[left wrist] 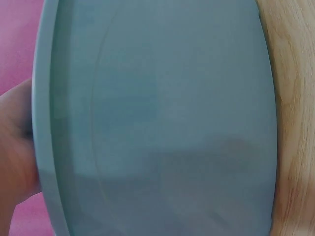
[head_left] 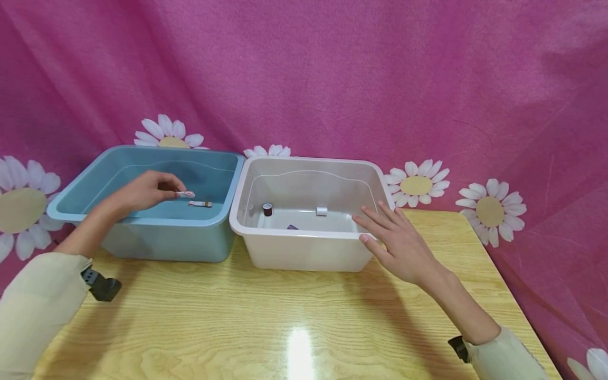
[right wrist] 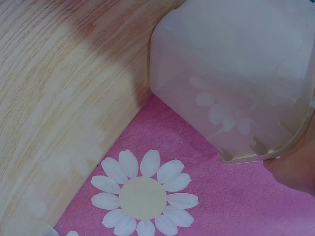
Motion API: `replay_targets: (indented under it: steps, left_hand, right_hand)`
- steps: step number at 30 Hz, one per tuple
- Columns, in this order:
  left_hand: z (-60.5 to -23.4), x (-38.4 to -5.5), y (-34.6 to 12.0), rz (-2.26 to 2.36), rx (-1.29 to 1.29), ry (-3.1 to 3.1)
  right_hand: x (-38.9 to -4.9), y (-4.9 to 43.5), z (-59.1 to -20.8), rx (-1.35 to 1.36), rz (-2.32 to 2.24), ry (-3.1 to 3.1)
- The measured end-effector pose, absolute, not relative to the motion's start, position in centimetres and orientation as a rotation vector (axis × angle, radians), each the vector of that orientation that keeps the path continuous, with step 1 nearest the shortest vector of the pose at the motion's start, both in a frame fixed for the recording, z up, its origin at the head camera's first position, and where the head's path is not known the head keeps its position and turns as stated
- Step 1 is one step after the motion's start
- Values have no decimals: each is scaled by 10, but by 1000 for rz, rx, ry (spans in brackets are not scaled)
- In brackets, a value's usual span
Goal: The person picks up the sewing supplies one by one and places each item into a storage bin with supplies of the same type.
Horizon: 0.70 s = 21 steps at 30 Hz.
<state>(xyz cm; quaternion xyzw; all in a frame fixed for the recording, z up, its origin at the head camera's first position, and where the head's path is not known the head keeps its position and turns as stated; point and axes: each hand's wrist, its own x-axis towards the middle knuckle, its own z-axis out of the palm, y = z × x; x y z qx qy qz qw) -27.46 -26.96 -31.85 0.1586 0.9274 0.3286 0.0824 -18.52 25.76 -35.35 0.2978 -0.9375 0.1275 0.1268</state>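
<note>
Inside the blue-grey tub (head_left: 163,241), my left hand (head_left: 148,191) pinches a small white piece with red markings (head_left: 186,194) between thumb and fingers. Just below it on the tub floor lies another small white strip with brown and red print (head_left: 200,203). My right hand (head_left: 398,244), fingers spread, rests at the front right corner of the white tub (head_left: 309,252). In that tub are a dark brown spool-like piece (head_left: 268,209), a small white cylinder (head_left: 321,211) and a purple item (head_left: 292,227) partly hidden by the front rim. The left wrist view shows mostly the blue-grey tub's outer wall, hiding the fingertips.
Both tubs stand side by side on a wooden table (head_left: 256,327). Behind them hangs a pink cloth (head_left: 304,79) with large white daisies. The table's right edge slants away near my right arm.
</note>
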Motion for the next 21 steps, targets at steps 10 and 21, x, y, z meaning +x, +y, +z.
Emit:
replay_targets:
  steps: [10, 21]
  left_hand:
    - [-321, -286, -271, 920, 501, 2694]
    - [-323, -297, -274, 863, 442, 2616]
  right_hand:
    - [-186, 258, -354, 869, 371, -2724]
    - [-186, 258, -354, 870, 371, -2725]
